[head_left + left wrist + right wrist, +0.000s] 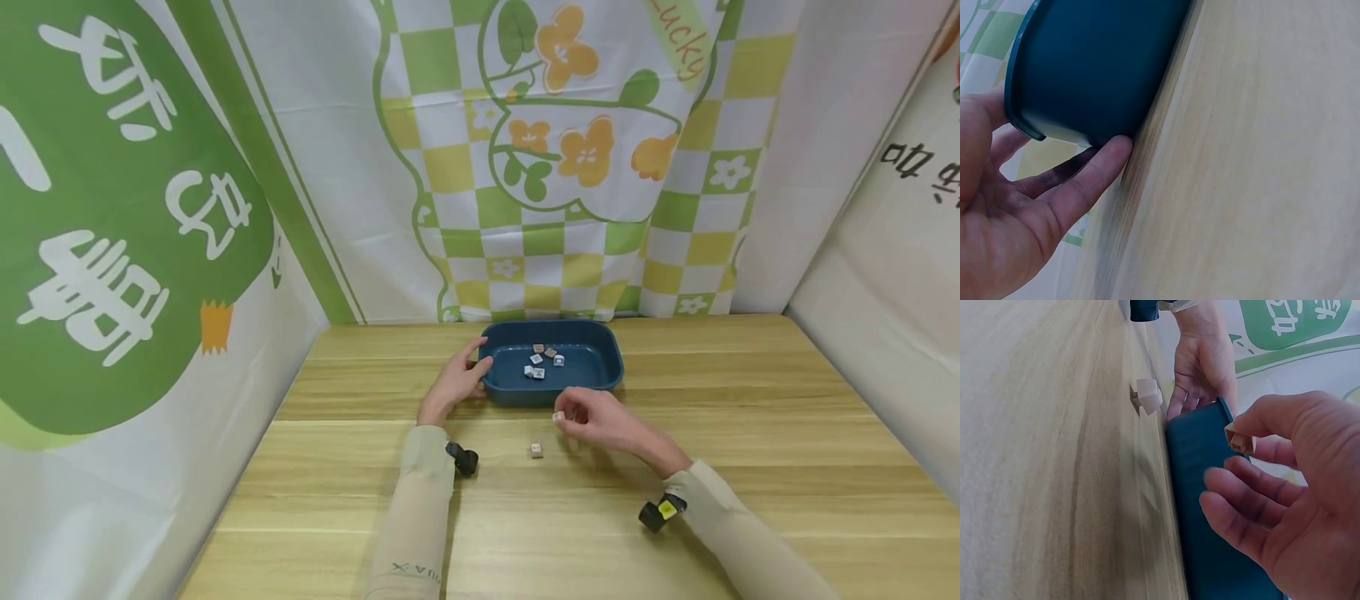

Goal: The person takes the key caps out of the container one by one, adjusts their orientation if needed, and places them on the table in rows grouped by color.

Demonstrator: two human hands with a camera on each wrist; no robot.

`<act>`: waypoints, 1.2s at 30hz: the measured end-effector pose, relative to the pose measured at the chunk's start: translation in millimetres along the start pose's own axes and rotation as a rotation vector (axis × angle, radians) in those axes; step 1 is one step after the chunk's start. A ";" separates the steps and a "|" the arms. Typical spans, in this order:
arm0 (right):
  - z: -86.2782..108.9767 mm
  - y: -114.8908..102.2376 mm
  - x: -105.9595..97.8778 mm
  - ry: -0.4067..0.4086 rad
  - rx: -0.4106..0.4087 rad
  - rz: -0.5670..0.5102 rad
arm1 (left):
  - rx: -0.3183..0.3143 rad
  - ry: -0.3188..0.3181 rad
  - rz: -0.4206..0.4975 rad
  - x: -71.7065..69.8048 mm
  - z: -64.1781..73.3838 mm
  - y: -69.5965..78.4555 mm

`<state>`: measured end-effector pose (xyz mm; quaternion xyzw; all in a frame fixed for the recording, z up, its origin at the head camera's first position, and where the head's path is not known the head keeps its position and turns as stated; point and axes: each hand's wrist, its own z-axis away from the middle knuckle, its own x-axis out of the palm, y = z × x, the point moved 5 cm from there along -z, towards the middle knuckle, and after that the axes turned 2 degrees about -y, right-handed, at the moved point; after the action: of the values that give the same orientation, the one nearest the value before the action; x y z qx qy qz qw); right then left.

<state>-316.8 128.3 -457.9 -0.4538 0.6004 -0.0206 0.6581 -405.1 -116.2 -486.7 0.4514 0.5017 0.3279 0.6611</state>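
R hand pinches small cube, grip narrow, just in front of tub; L hand touches tub end. Prob light, stiff, a bit slippery; hold by opp sides

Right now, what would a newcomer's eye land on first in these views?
Probably the blue tray at the back of the table, with small blocks scattered inside. Next, the hands: the left hand holds the tray's left end, while the right hand pinches a pale block by its near side. Behind, the checked cloth would likely catch the eye too.
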 end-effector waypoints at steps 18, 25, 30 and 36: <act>0.4 4.3 9.1 -0.166 0.081 -0.067 | 0.001 -0.008 0.018 -0.4 -2.1 -0.6; 0.3 6.1 16.9 -0.241 0.094 -0.082 | 0.001 -0.006 0.009 -0.5 -2.3 -0.8; -0.1 7.2 23.2 -0.271 0.079 -0.063 | 0.003 -0.005 0.012 -1.1 0.0 0.3; -0.2 7.2 28.9 -0.280 0.053 -0.027 | 0.004 -0.009 0.006 -1.4 0.8 0.9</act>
<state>-312.6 115.8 -484.7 -0.4428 0.4958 0.0184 0.7468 -404.7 -117.4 -485.3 0.4558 0.4981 0.3267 0.6614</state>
